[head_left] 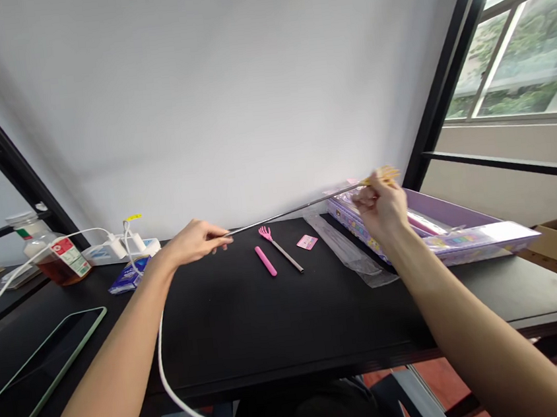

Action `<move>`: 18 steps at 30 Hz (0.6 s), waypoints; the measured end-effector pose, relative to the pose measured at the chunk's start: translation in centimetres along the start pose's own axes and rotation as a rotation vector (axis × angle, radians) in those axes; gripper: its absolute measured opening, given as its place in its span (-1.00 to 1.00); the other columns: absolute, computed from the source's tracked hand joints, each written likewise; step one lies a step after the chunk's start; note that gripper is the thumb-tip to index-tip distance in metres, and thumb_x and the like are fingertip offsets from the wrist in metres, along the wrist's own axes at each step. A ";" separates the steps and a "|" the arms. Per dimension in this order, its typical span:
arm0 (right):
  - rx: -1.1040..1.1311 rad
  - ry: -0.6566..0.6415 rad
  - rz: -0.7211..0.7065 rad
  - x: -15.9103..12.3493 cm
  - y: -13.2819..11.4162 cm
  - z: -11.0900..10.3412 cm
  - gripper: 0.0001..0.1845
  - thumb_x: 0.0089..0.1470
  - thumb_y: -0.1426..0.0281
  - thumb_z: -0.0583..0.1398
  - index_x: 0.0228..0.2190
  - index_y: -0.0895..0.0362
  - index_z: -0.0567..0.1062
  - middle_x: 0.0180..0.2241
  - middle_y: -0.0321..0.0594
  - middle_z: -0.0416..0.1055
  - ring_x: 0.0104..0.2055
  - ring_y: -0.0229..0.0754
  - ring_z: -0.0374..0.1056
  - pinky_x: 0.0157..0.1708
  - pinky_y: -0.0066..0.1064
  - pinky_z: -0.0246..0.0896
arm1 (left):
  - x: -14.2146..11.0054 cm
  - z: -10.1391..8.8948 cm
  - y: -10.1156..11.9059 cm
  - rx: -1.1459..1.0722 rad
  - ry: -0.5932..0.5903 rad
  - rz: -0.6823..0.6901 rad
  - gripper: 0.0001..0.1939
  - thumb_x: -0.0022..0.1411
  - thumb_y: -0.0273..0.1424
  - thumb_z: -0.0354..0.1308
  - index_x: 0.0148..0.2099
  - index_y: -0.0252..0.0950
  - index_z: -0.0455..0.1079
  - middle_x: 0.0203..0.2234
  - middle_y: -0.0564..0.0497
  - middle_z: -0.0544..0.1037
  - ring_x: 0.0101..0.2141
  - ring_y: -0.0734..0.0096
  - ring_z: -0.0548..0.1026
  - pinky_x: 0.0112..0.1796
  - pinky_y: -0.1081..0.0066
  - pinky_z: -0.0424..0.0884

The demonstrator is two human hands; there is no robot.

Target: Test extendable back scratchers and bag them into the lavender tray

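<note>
A telescopic back scratcher [293,211] with a thin metal rod stretches between my two hands, above the black table. Its yellow claw end is in my right hand [382,205], whose fingers are closed around it. My left hand [198,241] pinches the other end of the rod. Below, a pink back scratcher claw on a short metal rod [283,251] lies on the table, and beside it a loose pink handle [265,261]. Just right of these is a small pink card [306,242].
A purple patterned box [481,243] stands open at right, with a clear plastic sleeve [350,254] alongside. At left are a bottle of brown liquid [59,258], a power strip [101,253], a blue packet [129,275], a phone [41,373] and a white cable [163,366].
</note>
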State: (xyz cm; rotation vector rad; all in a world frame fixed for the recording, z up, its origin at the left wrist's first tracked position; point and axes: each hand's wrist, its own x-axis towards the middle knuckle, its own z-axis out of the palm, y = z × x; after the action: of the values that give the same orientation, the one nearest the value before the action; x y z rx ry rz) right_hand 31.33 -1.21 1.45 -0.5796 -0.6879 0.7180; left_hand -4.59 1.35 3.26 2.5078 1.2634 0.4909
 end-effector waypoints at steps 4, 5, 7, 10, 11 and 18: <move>-0.321 -0.561 0.118 -3.5 2.5 2.1 -0.55 -0.10 0.08 0.44 -0.53 0.15 0.41 -0.68 -0.45 0.15 -0.65 -0.39 0.11 -0.58 -0.45 0.22 | 1.2 3.4 4.4 -0.007 0.211 0.282 -0.65 0.37 -0.25 0.05 -0.39 -0.30 0.50 -0.66 0.11 0.35 -0.62 0.55 0.17 -0.51 0.46 0.10; -0.409 -0.653 0.103 -4.2 3.1 2.5 -0.54 -0.08 0.04 0.41 -0.51 0.16 0.44 -0.67 -0.42 0.20 -0.64 -0.36 0.17 -0.59 -0.45 0.18 | 1.5 4.2 5.2 -0.014 0.219 0.315 -0.65 0.39 -0.26 0.03 -0.38 -0.30 0.49 -0.66 0.12 0.32 -0.61 0.54 0.16 -0.51 0.46 0.09; -0.548 -0.767 0.060 -5.1 4.0 2.7 -0.51 -0.02 -0.02 0.35 -0.50 0.17 0.46 -0.66 -0.38 0.24 -0.63 -0.32 0.22 -0.60 -0.44 0.13 | 1.6 5.3 6.1 -0.029 0.224 0.328 -0.65 0.41 -0.28 0.01 -0.37 -0.30 0.47 -0.66 0.13 0.27 -0.62 0.54 0.12 -0.51 0.44 0.07; -0.667 -0.848 0.062 -5.2 4.4 2.4 -0.49 0.01 -0.06 0.31 -0.51 0.16 0.46 -0.67 -0.36 0.26 -0.61 -0.30 0.22 -0.57 -0.43 0.14 | 1.4 5.9 6.2 -0.028 0.203 0.329 -0.67 0.41 -0.29 0.01 -0.37 -0.28 0.44 -0.62 0.12 0.31 -0.61 0.52 0.13 -0.51 0.43 0.06; -0.686 -0.859 0.086 -5.1 4.2 2.3 -0.48 0.01 -0.07 0.30 -0.52 0.16 0.45 -0.67 -0.35 0.27 -0.61 -0.30 0.22 -0.57 -0.44 0.14 | 1.3 5.9 6.1 -0.029 0.202 0.327 -0.67 0.41 -0.28 0.01 -0.38 -0.28 0.43 -0.61 0.11 0.33 -0.60 0.52 0.14 -0.51 0.43 0.06; -0.747 -0.553 0.051 -2.7 1.6 1.3 -0.40 0.19 -0.12 0.05 -0.41 0.14 0.52 -0.57 -0.23 0.41 -0.56 -0.25 0.30 -0.46 -0.38 0.25 | 0.7 5.7 5.5 -0.362 0.241 0.111 -0.60 0.33 -0.10 0.12 -0.41 -0.30 0.44 -0.60 0.06 0.44 -0.58 0.48 0.40 -0.47 0.46 0.32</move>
State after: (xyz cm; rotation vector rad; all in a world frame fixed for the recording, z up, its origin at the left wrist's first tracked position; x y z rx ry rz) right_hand 28.27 -1.96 0.20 -1.0971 -1.4876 0.6611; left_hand 2.19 -1.84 0.44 2.2667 1.0042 0.9787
